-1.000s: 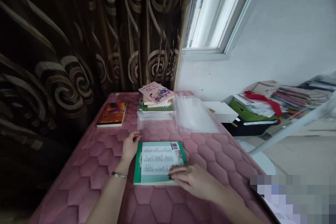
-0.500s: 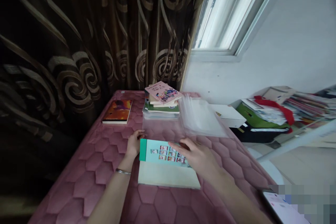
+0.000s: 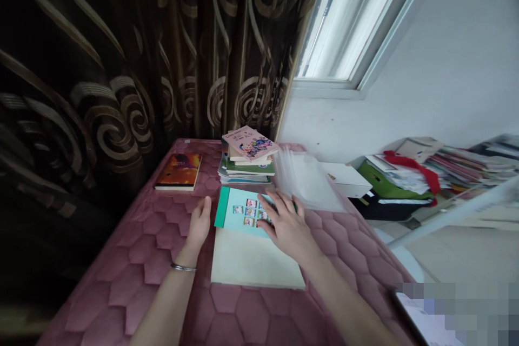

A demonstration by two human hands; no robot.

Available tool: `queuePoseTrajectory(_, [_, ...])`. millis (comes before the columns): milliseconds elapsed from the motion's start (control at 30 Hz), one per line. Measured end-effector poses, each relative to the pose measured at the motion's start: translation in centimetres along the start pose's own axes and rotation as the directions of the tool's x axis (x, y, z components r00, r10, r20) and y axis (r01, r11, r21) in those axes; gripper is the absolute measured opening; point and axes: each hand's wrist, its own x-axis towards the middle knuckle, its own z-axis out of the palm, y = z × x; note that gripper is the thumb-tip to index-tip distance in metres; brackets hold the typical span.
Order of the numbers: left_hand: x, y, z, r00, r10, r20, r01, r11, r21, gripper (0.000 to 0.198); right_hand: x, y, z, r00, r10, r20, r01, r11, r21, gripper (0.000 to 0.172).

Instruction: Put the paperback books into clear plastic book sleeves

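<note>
An open book lies before me on the pink padded surface. Its pale page faces up nearest me, and its turquoise cover, printed with small pictures, is folded out beyond it. My right hand rests on the cover with fingers spread, hiding some of the pictures. Just left of the book is my left hand, holding nothing, its fingers stretched out and thumb up. A silver bracelet circles the left wrist.
A stack of books stands beyond the cover, with clear plastic sleeves to its right. An orange book lies at the far left. Farther right are a white box and piled papers. A phone-like screen shows bottom right.
The turquoise cover has swung away from me and lies flatter. My left hand has come off its edge, to the left. My right hand's fingers have spread over the cover.
</note>
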Motion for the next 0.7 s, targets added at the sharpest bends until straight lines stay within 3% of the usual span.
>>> queuePoseTrajectory(167, [-0.7, 1.1, 0.4, 0.963, -0.082, 0.258, 0.069, 0.996, 0.060, 0.044, -0.1, -1.5, 0.3, 0.992, -0.074, 0.106, 0.069, 0.997, 0.044, 0.068])
queuePoseTrajectory(300, [-0.4, 1.1, 0.6, 0.943, -0.136, 0.302, 0.090, 0.983, 0.162, 0.034, -0.3, -3.3, 0.5, 0.964, -0.099, 0.248, 0.075, 0.992, 0.106, 0.075])
queuePoseTrajectory(500, [0.0, 0.8, 0.1, 0.955, -0.187, 0.231, 0.115, 0.949, 0.293, 0.020, -0.2, -5.5, 1.2, 0.925, -0.056, 0.375, -0.014, 0.983, 0.182, 0.073])
queuePoseTrajectory(600, [0.9, 0.3, 0.1, 0.970, -0.224, 0.098, 0.197, 0.953, 0.228, 0.015, -0.4, -6.0, 1.4, 0.923, -0.013, 0.384, -0.063, 0.981, 0.185, 0.067])
queuePoseTrajectory(700, [2.7, -0.3, 0.6, 0.948, -0.319, 0.002, 0.318, 0.945, 0.076, 0.018, -0.9, -6.4, 2.0, 0.943, 0.008, 0.334, -0.067, 0.984, 0.164, 0.060])
